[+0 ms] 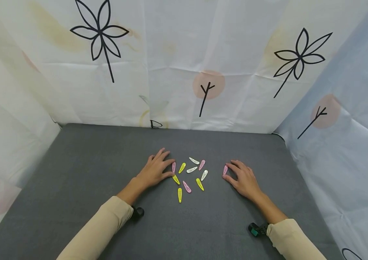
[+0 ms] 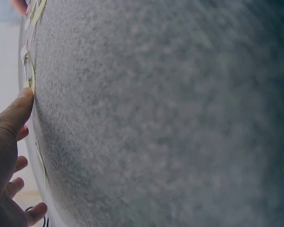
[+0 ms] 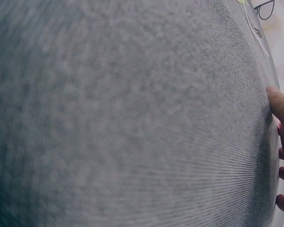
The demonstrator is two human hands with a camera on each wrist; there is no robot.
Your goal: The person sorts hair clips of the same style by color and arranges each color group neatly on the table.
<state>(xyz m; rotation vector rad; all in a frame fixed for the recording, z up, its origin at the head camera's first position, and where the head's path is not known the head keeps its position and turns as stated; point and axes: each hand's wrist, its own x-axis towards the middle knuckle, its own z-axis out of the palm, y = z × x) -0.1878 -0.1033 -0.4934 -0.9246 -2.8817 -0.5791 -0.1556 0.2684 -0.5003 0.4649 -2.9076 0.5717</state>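
Note:
My left hand (image 1: pixel 154 171) pinches a pink snap hair clip (image 1: pixel 173 167) between thumb and forefinger at the left side of a loose group. Out to the right, my right hand (image 1: pixel 245 181) holds another pink hair clip (image 1: pixel 225 169) the same way, low at the cloth. Between the hands lie several yellow clips (image 1: pixel 180 195), white clips (image 1: pixel 204 175) and two more pink clips (image 1: pixel 187 186). One yellow clip (image 1: pixel 176 180) lies just by the left thumb. In the wrist views the left thumb (image 2: pixel 16 111) and right thumb (image 3: pixel 278 101) show, the held clips mostly hidden.
Dark grey cloth (image 1: pixel 184 231) covers the table. White fabric walls printed with leaves and trees (image 1: pixel 177 47) stand behind it and on both sides. Each wrist wears a black strap with a small camera (image 1: pixel 254 229).

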